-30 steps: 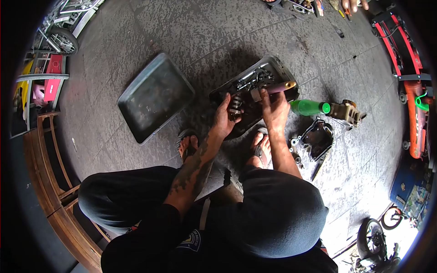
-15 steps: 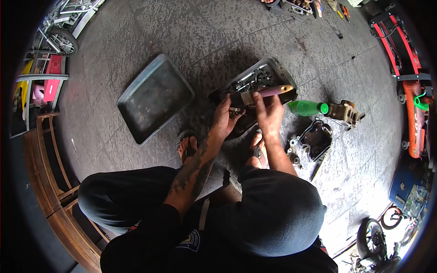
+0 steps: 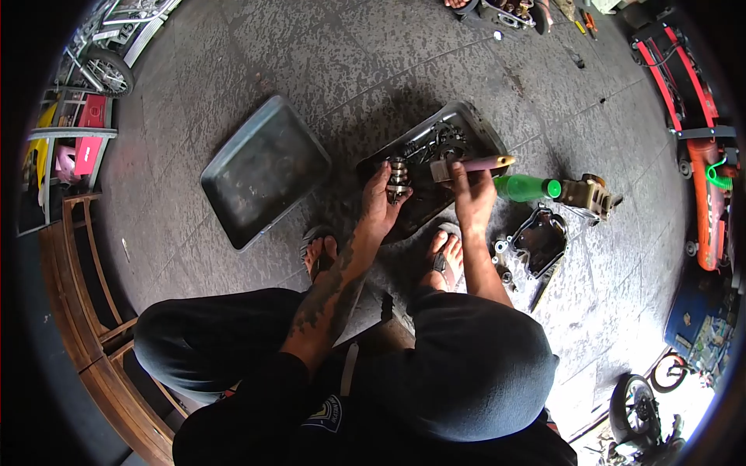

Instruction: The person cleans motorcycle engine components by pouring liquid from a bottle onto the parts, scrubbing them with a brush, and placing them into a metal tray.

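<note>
My left hand [image 3: 378, 203] is closed around a shiny ridged metal part [image 3: 399, 180], held over the left end of a dark tray [image 3: 486, 124]. My right hand [image 3: 472, 199] grips a brush [image 3: 488, 163] with a purple and yellow handle. Its wide head points left, toward the metal part but apart from it. Beneath both hands, the tray holds dark liquid and several metal parts [image 3: 445, 138]. A green bottle [image 3: 528, 187] lies just right of my right hand.
A second tray [image 3: 268, 171] lies to the left. Right of the bottle are a metal engine part [image 3: 588, 196] and a dark cover [image 3: 540, 241]. A person's foot [image 3: 457, 4] and an engine part [image 3: 509, 11] show at the top. A red jack [image 3: 707, 206] stands far right.
The brush head was over the metal part half a second ago; it has since moved right, off it, with my right hand. My left hand keeps its hold.
</note>
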Demonstrator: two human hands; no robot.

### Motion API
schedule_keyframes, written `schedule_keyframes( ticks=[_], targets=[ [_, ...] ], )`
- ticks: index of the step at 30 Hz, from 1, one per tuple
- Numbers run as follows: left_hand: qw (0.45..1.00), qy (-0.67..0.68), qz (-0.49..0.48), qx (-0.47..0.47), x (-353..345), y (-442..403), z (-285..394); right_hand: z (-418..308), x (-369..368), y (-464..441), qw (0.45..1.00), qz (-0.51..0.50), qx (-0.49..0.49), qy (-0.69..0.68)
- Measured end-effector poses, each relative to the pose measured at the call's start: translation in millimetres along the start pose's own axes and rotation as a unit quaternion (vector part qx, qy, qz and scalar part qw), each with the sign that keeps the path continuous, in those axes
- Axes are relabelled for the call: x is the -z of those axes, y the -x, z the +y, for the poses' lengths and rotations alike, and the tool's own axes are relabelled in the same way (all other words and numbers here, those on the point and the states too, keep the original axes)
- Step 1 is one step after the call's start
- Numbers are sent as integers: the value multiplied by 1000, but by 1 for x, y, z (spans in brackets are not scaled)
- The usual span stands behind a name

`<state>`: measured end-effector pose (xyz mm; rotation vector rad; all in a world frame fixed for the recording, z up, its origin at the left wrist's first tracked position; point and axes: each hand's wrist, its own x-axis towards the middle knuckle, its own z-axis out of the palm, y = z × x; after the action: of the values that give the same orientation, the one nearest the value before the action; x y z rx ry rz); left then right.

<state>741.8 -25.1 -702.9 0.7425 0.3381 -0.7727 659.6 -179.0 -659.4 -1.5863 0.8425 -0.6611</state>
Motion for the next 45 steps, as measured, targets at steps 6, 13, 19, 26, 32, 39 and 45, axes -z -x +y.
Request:
schedule_keyframes(
  ticks=[6, 13, 19, 26, 32, 39, 45],
  targets=[
    [1000, 6, 6, -7, -18, 11, -3, -17, -9, 10, 999, -26, -31, 34],
    [998, -4, -58, 37, 1, 2, -6, -37, -7, 9, 1000, -14, 3, -3],
    [998, 5, -49, 42, -9, 9, -4, -18, -3, 4, 999, 31, 9, 16],
    [996, -64, -7, 67, -12, 10, -1, -15, -9, 4, 995, 10, 35, 89],
    [996, -78, 36, 30, -20, 9, -7, -16, -13, 8, 998, 8, 49, -44],
    [998, -35, -5, 46, -12, 10, -6, 0, -9, 1, 1000, 10, -5, 24],
    [997, -57, -11, 42, -16, 8, 2, -3, -8, 4, 997, 12, 5, 71]
  ],
)
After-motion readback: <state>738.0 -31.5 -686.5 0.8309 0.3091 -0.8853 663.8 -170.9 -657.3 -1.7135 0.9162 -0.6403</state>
